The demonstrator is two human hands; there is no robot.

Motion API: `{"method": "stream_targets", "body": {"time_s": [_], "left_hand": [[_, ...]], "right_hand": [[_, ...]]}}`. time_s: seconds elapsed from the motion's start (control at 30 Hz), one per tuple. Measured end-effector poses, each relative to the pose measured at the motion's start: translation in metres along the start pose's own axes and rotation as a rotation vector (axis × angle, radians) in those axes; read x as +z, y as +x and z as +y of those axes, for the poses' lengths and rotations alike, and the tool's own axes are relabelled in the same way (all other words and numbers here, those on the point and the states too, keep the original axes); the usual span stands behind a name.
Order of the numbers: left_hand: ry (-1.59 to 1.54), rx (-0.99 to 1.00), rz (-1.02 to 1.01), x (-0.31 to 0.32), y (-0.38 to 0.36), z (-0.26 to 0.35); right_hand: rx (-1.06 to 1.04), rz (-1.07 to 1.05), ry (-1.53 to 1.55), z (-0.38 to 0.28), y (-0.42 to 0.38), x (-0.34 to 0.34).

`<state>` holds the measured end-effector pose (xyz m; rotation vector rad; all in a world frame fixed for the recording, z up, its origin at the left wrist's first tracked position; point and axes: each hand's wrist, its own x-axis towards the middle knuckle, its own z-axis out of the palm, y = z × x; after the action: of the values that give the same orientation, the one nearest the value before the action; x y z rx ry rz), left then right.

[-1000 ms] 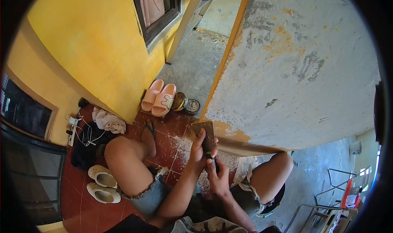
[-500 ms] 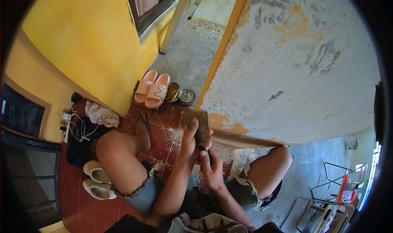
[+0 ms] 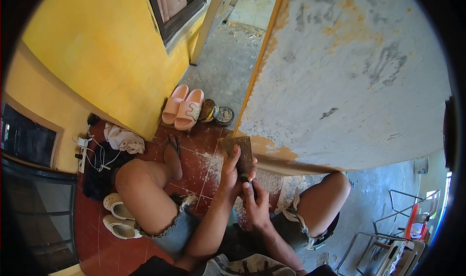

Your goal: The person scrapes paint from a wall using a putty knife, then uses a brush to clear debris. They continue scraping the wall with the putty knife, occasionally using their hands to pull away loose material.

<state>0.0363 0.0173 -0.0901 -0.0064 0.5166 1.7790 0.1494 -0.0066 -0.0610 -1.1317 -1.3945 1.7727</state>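
Note:
A broad-bladed scraper (image 3: 245, 150) is held in front of the scraped wall (image 3: 349, 96), near its lower left corner. My left hand (image 3: 230, 171) is closed around the sides of the blade, with the thumb lying on its face. Below it, my right hand (image 3: 256, 208) grips the dark handle, thumb pointing up towards the blade. Most of the handle is hidden by my fingers. Bare, patchy plaster covers the wall, and white flakes and dust lie on the red tiles (image 3: 187, 140) beneath the hands.
Pink slides (image 3: 187, 111) and two small open cans (image 3: 224, 116) stand by the wall's corner. To the left are beige clogs (image 3: 119, 217), a crumpled cloth (image 3: 124, 139) and a power strip (image 3: 81, 154) with cables. Metal-framed folding furniture (image 3: 388, 254) stands at lower right.
The whole view has shifted slightly. The scraper's blade face now shows a little more squarely and lighter. Both hands keep their hold on it.

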Motion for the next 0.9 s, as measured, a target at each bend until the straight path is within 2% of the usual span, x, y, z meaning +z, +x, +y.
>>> {"method": "stream_targets", "body": {"time_s": [0.13, 0.17, 0.3, 0.47, 0.53, 0.73, 0.8, 0.83, 0.87, 0.9], "left_hand": [[0.004, 0.024, -0.01, -0.001, -0.001, 0.002], [-0.037, -0.043, 0.058, 0.0, -0.003, 0.0], [-0.019, 0.033, -0.014, -0.001, 0.0, 0.0], [-0.043, 0.012, -0.042, -0.004, 0.006, -0.003], [-0.031, 0.001, -0.055, -0.003, 0.008, -0.001], [0.015, 0.05, -0.108, 0.001, 0.006, -0.001], [-0.061, 0.032, -0.092, 0.001, 0.007, -0.001], [-0.089, 0.026, -0.145, -0.003, 0.012, 0.002], [-0.095, 0.023, -0.135, -0.008, 0.012, -0.002], [-0.058, 0.017, -0.102, -0.013, 0.008, -0.005]], "right_hand": [[-0.025, 0.011, -0.065, 0.003, 0.002, -0.002], [0.014, 0.005, -0.058, 0.0, -0.006, -0.002], [-0.073, 0.023, -0.093, 0.013, -0.003, -0.002], [-0.084, 0.023, -0.084, 0.002, 0.001, -0.006], [-0.005, 0.003, -0.172, 0.001, 0.001, -0.008], [-0.079, 0.011, -0.137, 0.001, 0.0, -0.008], [-0.12, 0.012, -0.168, -0.006, 0.006, -0.004], [-0.132, 0.018, -0.2, -0.006, 0.006, -0.004], [-0.12, 0.018, -0.204, -0.006, 0.003, -0.006], [-0.021, -0.006, -0.2, -0.008, -0.002, -0.009]]}}
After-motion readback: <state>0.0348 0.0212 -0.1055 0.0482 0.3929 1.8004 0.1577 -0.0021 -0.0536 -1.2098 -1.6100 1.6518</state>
